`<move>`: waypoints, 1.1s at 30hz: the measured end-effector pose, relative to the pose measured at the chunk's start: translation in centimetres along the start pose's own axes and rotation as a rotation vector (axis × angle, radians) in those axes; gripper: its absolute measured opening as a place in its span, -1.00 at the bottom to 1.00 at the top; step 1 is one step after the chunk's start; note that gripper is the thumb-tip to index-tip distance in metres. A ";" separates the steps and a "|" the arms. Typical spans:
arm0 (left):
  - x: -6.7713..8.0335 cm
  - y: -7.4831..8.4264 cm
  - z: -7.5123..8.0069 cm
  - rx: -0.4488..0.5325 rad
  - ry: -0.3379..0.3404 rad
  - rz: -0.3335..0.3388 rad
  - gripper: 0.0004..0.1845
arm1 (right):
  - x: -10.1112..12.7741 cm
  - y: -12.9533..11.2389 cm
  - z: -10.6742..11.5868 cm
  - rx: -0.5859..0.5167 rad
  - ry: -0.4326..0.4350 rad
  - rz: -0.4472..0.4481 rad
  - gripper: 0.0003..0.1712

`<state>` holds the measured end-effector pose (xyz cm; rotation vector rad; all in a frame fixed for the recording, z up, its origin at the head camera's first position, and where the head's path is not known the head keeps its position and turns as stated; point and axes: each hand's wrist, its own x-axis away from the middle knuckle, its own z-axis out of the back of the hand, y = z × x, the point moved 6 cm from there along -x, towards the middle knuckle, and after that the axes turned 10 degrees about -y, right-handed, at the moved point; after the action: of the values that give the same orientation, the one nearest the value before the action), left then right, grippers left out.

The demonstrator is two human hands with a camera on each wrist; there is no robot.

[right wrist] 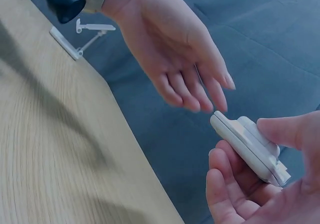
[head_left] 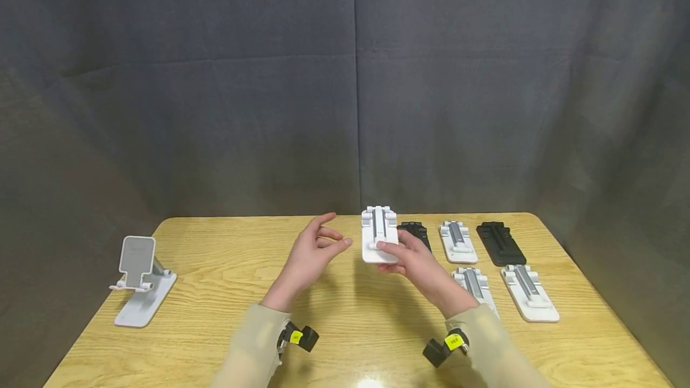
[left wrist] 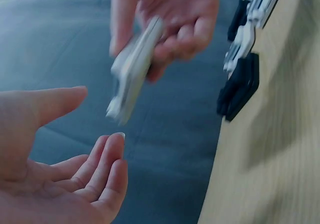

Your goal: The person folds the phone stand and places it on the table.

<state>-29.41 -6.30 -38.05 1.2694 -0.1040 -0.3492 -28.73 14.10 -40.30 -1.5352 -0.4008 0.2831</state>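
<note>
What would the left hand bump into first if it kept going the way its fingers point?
Most likely the folded white stand held up by the right hand. The left hand is open, fingers aimed at it across a small gap, though depth is hard to judge.

No legible text, brand, number or sign anywhere. Small yellow labels on the black wrist-mounted cameras, marks too small to read. Plain surfaces on the folded white plastic phone stand.

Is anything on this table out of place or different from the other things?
One white stand at the table's left is unfolded and upright, far from the folded ones lying flat on the right. Nothing looks damaged or spilled.
</note>
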 end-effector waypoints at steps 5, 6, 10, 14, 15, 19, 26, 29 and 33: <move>0.3 0.0 2.4 -0.010 0.032 0.008 -0.30 | 0.5 0.2 0.9 0.022 0.029 -0.023 -0.39; 0.4 0.0 2.8 -0.009 0.033 0.006 -0.31 | 0.6 0.2 1.0 0.023 0.029 -0.027 -0.38; 0.8 0.0 4.6 -0.003 0.051 0.001 -0.33 | 0.9 0.3 1.4 0.041 0.038 -0.040 -0.36; 1.3 -0.2 6.5 -0.028 0.082 0.001 -0.33 | 1.2 0.7 1.9 0.065 0.064 -0.071 -0.36; 1.5 -0.2 7.0 -0.039 0.091 0.003 -0.33 | 1.3 0.7 1.9 0.072 0.069 -0.079 -0.36; 2.3 -0.3 9.0 -0.096 0.124 0.017 -0.32 | 1.6 1.1 2.4 0.110 0.087 -0.110 -0.36; 4.6 -0.5 12.8 -0.232 0.229 0.044 -0.32 | 2.2 2.4 2.9 0.118 0.086 -0.160 -0.45; 5.8 -0.4 14.4 -0.300 0.295 0.062 -0.32 | 2.6 3.1 2.9 0.127 0.078 -0.183 -0.46; 7.3 -0.1 16.7 -0.339 0.389 0.079 -0.33 | 3.3 3.9 3.1 0.152 0.078 -0.199 -0.45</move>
<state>-27.05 -23.89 -33.96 0.9731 0.2283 -0.0433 -26.74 18.39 -43.95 -1.3418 -0.4566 0.0949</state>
